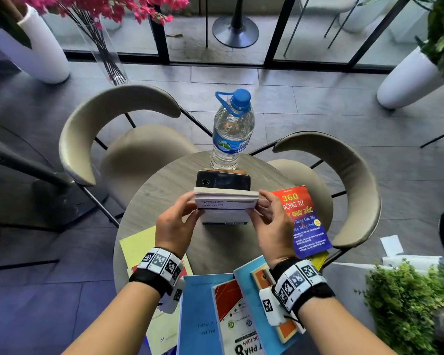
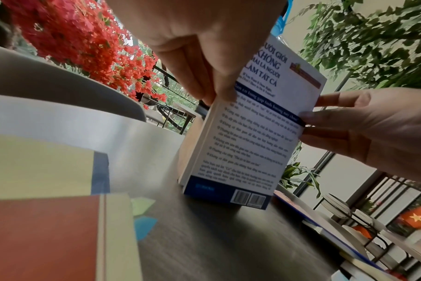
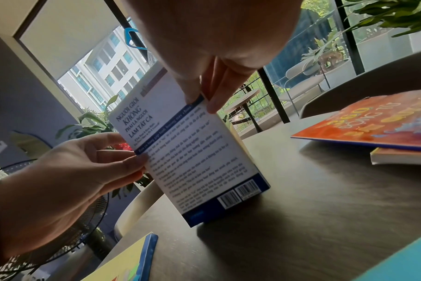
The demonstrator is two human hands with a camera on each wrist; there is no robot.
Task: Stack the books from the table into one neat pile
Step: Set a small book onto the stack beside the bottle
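A white book with a blue band (image 1: 226,208) stands on its lower edge in the middle of the round table (image 1: 164,183), back cover and barcodes facing me. My left hand (image 1: 194,204) pinches its left edge and my right hand (image 1: 255,208) pinches its right edge. The wrist views show the same book (image 2: 248,136) (image 3: 192,155), tilted, its bottom edge on the tabletop. A red and blue book (image 1: 305,221) lies to the right on top of another. A yellow book (image 1: 139,244) lies at the left. Several blue, white and orange books (image 1: 200,316) overlap at the near edge.
Just behind the held book, a black phone (image 1: 223,180) lies on a small brown item. A water bottle with a blue cap (image 1: 231,131) stands behind it. Two beige chairs (image 1: 118,129) (image 1: 344,175) ring the far side. A fan stand is at the left, plants at the right.
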